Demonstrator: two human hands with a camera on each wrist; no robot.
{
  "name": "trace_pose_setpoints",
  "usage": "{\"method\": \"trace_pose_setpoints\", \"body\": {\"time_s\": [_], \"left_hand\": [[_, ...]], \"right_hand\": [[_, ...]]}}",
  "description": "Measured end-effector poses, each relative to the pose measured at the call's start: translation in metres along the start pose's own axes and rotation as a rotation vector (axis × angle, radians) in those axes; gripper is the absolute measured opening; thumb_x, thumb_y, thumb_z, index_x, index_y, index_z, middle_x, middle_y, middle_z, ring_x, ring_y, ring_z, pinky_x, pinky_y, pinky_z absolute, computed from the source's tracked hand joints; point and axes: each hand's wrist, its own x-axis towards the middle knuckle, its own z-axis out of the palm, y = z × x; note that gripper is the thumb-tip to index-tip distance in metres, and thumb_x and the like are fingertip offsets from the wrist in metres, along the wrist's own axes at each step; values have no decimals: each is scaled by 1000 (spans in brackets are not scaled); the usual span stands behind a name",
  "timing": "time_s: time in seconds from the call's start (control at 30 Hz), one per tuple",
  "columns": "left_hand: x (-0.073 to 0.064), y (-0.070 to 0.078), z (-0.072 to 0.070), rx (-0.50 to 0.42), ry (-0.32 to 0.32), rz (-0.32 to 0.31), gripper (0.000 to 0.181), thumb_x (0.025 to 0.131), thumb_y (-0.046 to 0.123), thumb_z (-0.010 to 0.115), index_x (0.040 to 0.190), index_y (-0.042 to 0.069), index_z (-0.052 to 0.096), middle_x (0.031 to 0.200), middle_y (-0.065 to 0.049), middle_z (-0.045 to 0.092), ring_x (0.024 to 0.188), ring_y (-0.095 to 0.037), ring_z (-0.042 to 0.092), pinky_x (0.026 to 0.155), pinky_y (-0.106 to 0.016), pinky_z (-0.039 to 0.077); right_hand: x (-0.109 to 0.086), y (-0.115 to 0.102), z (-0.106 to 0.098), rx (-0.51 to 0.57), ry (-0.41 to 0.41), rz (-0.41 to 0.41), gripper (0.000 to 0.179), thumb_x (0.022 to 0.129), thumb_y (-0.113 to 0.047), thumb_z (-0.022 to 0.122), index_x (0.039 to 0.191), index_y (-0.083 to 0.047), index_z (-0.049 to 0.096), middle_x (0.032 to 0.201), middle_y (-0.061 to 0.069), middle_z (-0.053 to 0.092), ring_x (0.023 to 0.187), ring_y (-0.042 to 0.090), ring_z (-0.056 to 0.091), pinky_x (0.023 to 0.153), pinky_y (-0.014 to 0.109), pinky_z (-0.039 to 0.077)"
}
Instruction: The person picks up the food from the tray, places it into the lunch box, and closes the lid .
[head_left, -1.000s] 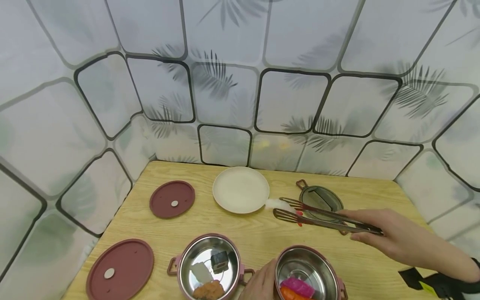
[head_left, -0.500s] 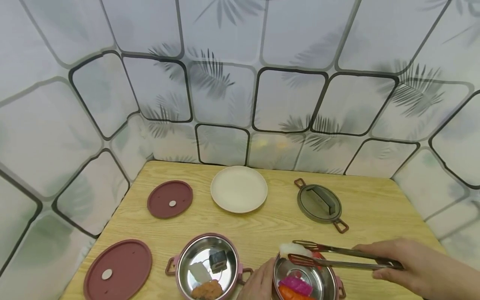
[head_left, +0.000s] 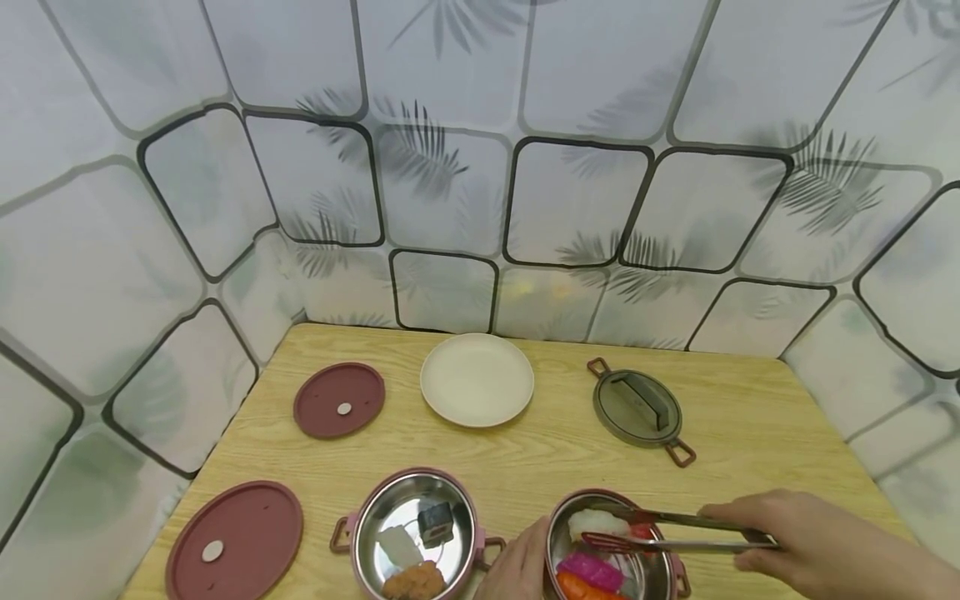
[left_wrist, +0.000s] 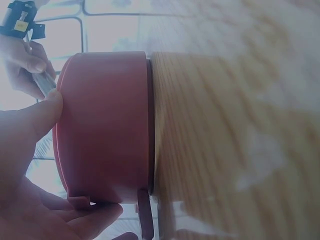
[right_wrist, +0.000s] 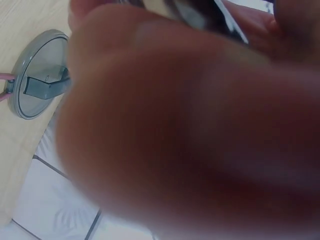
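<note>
My right hand (head_left: 787,525) grips metal tongs (head_left: 705,547) with dark slotted tips. Between the tips is a toy sushi piece (head_left: 596,525), white with a red top, inside the right pot (left_wrist: 105,125). Also in that pot lie a magenta piece (head_left: 592,571) and an orange piece (head_left: 585,587). My left hand (head_left: 513,567) holds the pot's left side; in the left wrist view its thumb lies on the rim and its fingers are by the handle. Whether the sushi touches the pot floor cannot be told. My own hand fills most of the right wrist view.
A second pot (head_left: 363,517) to the left holds a dark roll (head_left: 436,523), a pale piece (head_left: 400,547) and a brown lump (head_left: 415,579). Two maroon lids (head_left: 247,533) lie at left, a cream plate (head_left: 477,379) behind, a glass lid (head_left: 626,412) at right.
My right hand has brought the tongs and sushi from beside the cream plate toward me, over the right pot and down into it. My left hand stays on the pot.
</note>
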Motion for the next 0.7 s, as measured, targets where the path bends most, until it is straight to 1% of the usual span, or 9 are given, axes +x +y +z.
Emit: {"method": "trace_pose_setpoints", "body": {"time_s": [0.07,0.1,0.23,0.3,0.43,0.53,0.6,0.67,0.7], "left_hand": [[0,-1,0,20,-7,12,81,81,65,52,134,6,38,123,-9,53,109,-19,50,85,-35,48],[-2,-4,-2,115,9,25,82,81,68,48,132,5,39,121,-10,55,108,-19,51,84,-35,47],[-2,-7,-2,122,3,50,80,82,64,50,133,4,38,120,-10,55,107,-19,52,84,-35,48],[-2,-8,-2,118,7,50,79,82,63,51,134,4,38,120,-11,55,106,-19,52,84,-34,48],[-2,-7,-3,122,15,50,80,81,63,52,133,4,38,118,-11,56,105,-19,52,83,-34,48],[-2,-7,-4,121,3,44,80,81,63,52,133,3,38,118,-11,56,105,-19,52,83,-34,48],[-2,-7,-5,120,-6,39,81,81,64,52,133,3,38,118,-11,56,105,-19,53,83,-34,49],[-2,-6,-7,100,-36,17,82,80,65,51,134,4,37,120,-12,55,106,-20,52,84,-36,48],[-2,-6,-7,99,-41,14,83,80,65,51,134,4,36,120,-12,54,106,-20,52,84,-36,48]], "right_hand": [[3,-2,0,-29,-6,28,39,88,-36,57,121,-15,56,110,0,63,91,6,56,60,30,49],[4,-4,1,-44,-8,33,40,88,-38,57,121,-16,57,110,0,64,90,6,56,61,30,50],[8,-6,0,-49,-36,67,41,87,-41,57,120,-17,57,108,-1,64,88,6,55,61,32,49],[9,-7,0,-49,-45,65,42,87,-41,57,120,-16,57,108,0,64,88,6,56,62,32,50],[6,-7,-2,-24,-69,121,46,85,-46,56,122,-18,56,112,2,63,91,6,55,64,32,50],[2,-8,-4,-5,-60,140,46,85,-46,56,123,-19,56,114,3,62,93,6,55,65,31,50],[0,-8,-5,2,-47,133,44,86,-45,56,123,-19,56,115,2,61,93,6,55,64,30,50],[-2,-8,-6,-11,-28,89,42,88,-42,55,122,-19,56,115,1,62,94,6,56,63,30,50],[-2,-8,-6,-5,-26,82,41,88,-41,55,122,-19,56,115,0,62,92,5,56,62,29,50]]}}
